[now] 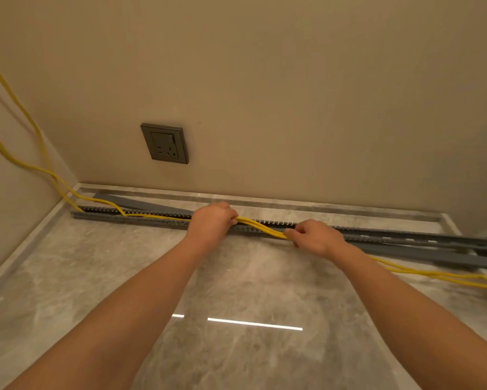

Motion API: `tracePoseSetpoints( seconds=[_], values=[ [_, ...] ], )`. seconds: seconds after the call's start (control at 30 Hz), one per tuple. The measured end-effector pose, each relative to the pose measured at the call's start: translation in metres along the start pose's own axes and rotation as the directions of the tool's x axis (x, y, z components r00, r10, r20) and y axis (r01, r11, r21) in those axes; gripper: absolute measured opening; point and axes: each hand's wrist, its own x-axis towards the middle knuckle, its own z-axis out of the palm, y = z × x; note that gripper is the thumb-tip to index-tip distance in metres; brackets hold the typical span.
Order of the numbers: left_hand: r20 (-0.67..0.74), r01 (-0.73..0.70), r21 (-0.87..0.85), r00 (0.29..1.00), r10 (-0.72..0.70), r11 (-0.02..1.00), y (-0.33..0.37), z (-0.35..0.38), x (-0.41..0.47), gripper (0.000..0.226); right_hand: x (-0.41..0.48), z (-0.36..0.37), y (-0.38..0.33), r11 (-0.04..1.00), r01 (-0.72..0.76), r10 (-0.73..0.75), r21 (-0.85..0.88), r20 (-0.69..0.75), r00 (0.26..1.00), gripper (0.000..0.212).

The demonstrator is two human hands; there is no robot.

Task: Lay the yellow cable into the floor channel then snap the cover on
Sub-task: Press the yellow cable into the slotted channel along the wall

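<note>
While left hand [210, 220] and right hand [315, 239] grasp yellow cable [260, 227], bundle spans slotted floor channel [267, 223] for seating; cover [129, 202] waits far-left.

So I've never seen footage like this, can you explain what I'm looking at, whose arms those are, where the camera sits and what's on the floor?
There is no machine here. This is one picture from a camera worn on a person's head, looking forward and down, so the two bare arms are the wearer's own. The left hand and right hand both grip a bundle of yellow cable and hold it just over a long grey slotted channel lying on the marble floor near the wall. To the left the cable already sits in the channel, then climbs up in the corner. To the right it trails loose across the floor. Flat grey strips, probably the cover, lie beside the channel. A wall socket sits above.
</note>
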Motion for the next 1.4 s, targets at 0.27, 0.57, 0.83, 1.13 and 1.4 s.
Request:
tracePoseSetpoints(
  seconds=[0.27, 0.57, 0.83, 1.13, 1.4],
  values=[
    [-0.111, 0.092, -0.061, 0.989, -0.098, 0.994, 0.01, 0.014, -0.001, 0.02, 0.015, -0.044, -0.016, 0.997, 0.071, -0.063, 0.013, -0.338, 0.939, 0.026],
    [-0.15, 0.108, -0.121, 0.981, -0.126, 0.987, -0.005, 0.019, -0.017, 0.012, 0.029, -0.028, -0.052, 0.929, 0.214, -0.305, -0.301, -0.298, 0.904, 0.017],
    [-0.159, 0.073, -0.042, 0.984, -0.079, 0.996, 0.004, 0.017, -0.023, 0.028, 0.034, 0.0, -0.041, 0.892, 0.248, -0.357, -0.379, -0.251, 0.9, 0.012],
    [0.053, -0.002, 0.148, 0.999, -0.006, 0.989, 0.054, 0.022, -0.005, 0.026, 0.035, 0.023, -0.023, 0.937, 0.273, -0.309, -0.219, -0.153, 0.939, 0.018],
    [0.195, 0.051, 0.224, 0.976, -0.096, 0.973, 0.071, 0.016, 0.01, 0.016, 0.02, 0.006, -0.002, 0.981, 0.158, -0.174, -0.115, -0.143, 0.974, 0.026]
  ],
)
